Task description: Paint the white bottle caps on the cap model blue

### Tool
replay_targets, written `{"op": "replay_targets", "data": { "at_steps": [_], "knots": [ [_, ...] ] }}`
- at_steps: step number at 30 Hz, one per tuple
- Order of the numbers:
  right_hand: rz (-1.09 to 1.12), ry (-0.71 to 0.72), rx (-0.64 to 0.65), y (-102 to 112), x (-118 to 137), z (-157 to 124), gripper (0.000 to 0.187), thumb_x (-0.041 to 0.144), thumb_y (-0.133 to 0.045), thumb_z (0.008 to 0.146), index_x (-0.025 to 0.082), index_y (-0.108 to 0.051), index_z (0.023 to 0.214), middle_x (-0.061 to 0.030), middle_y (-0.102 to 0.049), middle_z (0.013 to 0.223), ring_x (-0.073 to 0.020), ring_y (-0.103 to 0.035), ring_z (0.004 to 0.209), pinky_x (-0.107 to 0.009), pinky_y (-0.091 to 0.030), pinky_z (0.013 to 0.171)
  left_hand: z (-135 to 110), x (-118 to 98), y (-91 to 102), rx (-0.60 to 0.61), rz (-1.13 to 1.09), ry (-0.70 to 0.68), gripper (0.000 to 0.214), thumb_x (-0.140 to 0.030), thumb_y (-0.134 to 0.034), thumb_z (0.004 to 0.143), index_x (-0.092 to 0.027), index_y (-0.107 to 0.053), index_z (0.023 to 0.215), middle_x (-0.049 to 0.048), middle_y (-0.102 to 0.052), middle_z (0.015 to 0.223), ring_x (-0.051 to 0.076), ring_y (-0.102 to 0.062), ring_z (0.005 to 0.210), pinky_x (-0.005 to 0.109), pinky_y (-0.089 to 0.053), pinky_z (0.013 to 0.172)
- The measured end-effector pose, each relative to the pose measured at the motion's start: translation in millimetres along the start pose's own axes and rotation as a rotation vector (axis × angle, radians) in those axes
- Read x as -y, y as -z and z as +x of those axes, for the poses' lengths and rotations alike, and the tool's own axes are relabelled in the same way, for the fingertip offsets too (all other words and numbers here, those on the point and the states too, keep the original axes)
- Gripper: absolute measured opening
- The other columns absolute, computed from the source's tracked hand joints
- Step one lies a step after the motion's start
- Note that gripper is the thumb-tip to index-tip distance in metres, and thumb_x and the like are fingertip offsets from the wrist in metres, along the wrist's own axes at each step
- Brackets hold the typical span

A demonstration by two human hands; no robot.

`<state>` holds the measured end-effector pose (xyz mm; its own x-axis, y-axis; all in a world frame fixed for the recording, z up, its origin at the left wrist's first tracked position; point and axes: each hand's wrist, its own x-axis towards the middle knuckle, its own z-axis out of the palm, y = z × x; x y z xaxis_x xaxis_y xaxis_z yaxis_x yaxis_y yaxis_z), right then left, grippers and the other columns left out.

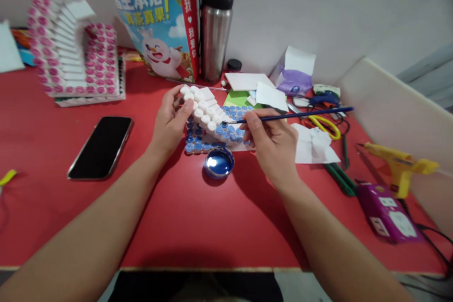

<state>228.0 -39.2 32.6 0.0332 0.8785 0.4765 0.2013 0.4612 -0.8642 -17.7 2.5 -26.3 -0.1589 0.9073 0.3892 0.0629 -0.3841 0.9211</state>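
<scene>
My left hand (pixel 171 120) grips the upper left end of a small craft model (pixel 203 114) built of white rolled pieces, with a row of white steps along it. Blue paint covers the round ends on its lower and right parts, while those near my left thumb are white. In my right hand (pixel 272 144) is a thin dark blue paintbrush (pixel 293 115), pinched near its bristles. Its tip meets the model around the border of blue and white ends. Just in front of the model stands a small round pot of blue paint (pixel 219 163).
A similar pink-and-white model (pixel 79 63) stands at the back left, above a phone (pixel 101 147). Behind are a printed box (pixel 159 23) and a steel flask (pixel 216 28). Yellow scissors (pixel 327 127), a green cutter (pixel 340 179), a glue gun (pixel 403 165) and a purple box (pixel 387 212) lie right.
</scene>
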Motion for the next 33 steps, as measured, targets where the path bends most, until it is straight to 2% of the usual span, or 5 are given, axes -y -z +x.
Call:
{"op": "replay_targets", "data": {
  "at_steps": [11,19,24,27,33],
  "knots": [
    [-0.044,-0.024,-0.028,1.8,-2.3,2.6,0.035,0.059,-0.081,0.11,0.025,-0.08,0.1,0.0026,-0.077,0.078,-0.0121,-0.067,0.062,-0.028,-0.056,0.06,-0.3,1.1,-0.3,-0.004,-0.021,-0.006,0.064,-0.068,-0.08,0.105,-0.027,-0.065,0.151,0.0157,-0.077,0.155,0.036,-0.076,0.145,0.053,-0.065,0.121],
    [-0.018,-0.044,-0.02,1.8,2.1,1.7,0.037,0.06,-0.083,0.108,0.024,-0.08,0.099,0.0025,-0.078,0.078,-0.012,-0.067,0.06,-0.028,-0.056,0.059,0.5,1.9,0.4,0.016,-0.04,0.0,0.06,-0.066,-0.08,0.106,-0.028,-0.065,0.15,0.0155,-0.076,0.154,0.036,-0.075,0.144,0.05,-0.066,0.118],
    [-0.026,-0.017,-0.034,3.5,3.1,3.6,0.033,0.053,-0.083,0.11,0.023,-0.08,0.097,0.003,-0.077,0.076,-0.0107,-0.067,0.058,-0.026,-0.053,0.057,0.1,2.1,0.6,0.017,-0.045,0.013,0.06,-0.065,-0.079,0.107,-0.028,-0.063,0.152,0.0157,-0.075,0.158,0.036,-0.073,0.149,0.054,-0.064,0.123],
    [-0.024,-0.017,-0.035,4.0,2.8,4.1,0.036,0.056,-0.084,0.109,0.023,-0.079,0.096,0.0026,-0.078,0.077,-0.0106,-0.067,0.059,-0.026,-0.053,0.056,-1.0,-0.9,0.1,0.013,-0.009,0.015,0.059,-0.063,-0.077,0.108,-0.027,-0.063,0.153,0.016,-0.074,0.16,0.037,-0.072,0.152,0.054,-0.065,0.123],
    [-0.024,-0.041,-0.02,3.0,2.8,3.4,0.037,0.059,-0.083,0.109,0.024,-0.079,0.097,0.003,-0.078,0.077,-0.0105,-0.065,0.058,-0.027,-0.056,0.059,-0.6,-2.6,-0.7,0.003,-0.016,0.022,0.063,-0.068,-0.08,0.104,-0.028,-0.064,0.151,0.0156,-0.077,0.155,0.036,-0.075,0.146,0.055,-0.065,0.123]
  ]
}}
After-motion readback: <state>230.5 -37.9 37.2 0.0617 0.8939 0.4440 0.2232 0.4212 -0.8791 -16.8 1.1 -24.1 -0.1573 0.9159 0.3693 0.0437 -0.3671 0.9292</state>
